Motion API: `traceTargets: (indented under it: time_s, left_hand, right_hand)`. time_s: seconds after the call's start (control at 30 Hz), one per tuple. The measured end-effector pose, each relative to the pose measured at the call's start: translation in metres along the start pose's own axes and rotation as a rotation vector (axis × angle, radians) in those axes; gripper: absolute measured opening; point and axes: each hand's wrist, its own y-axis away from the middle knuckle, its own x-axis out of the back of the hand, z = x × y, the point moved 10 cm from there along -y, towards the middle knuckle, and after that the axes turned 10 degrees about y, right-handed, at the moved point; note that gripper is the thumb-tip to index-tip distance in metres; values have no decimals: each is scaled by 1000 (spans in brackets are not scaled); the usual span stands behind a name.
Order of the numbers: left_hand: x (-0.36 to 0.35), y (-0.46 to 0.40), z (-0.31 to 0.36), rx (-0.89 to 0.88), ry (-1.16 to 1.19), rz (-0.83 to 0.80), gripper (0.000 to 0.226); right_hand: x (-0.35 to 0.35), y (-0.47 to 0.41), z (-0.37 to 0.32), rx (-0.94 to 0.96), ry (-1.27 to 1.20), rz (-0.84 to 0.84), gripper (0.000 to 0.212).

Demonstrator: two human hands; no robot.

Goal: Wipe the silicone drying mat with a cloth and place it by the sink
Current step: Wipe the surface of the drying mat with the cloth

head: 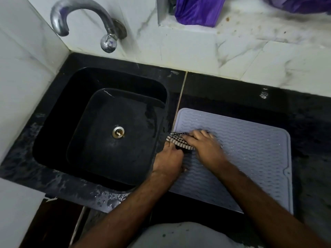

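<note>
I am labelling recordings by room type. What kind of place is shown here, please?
Most likely a home kitchen counter. A black sink is set in a dark stone counter, a metal tap comes out of the marble-tiled wall, and a ribbed drying mat lies beside the sink.

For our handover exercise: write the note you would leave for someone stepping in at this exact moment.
Right hand: presses the checked cloth on the mat's left part.
Left hand: rests on the mat's left edge; grip unclear.
Silicone drying mat: flat on the black counter, right of the sink, droplets visible.
Done: wiping under way.
Left: wipe the remaining surface, then settle the mat by the sink.
</note>
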Motion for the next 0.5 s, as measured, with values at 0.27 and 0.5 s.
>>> traceTargets:
  time_s: [0.27,0.5]
  left_hand:
    - [6,-8,10,1,-26,15,78]
    - [2,-10,17,47,-177,-12,59]
  right_hand:
    - [-3,-8,-10,218,45,-60,40]
    - [26,-61,20,-60,-19,103,40]
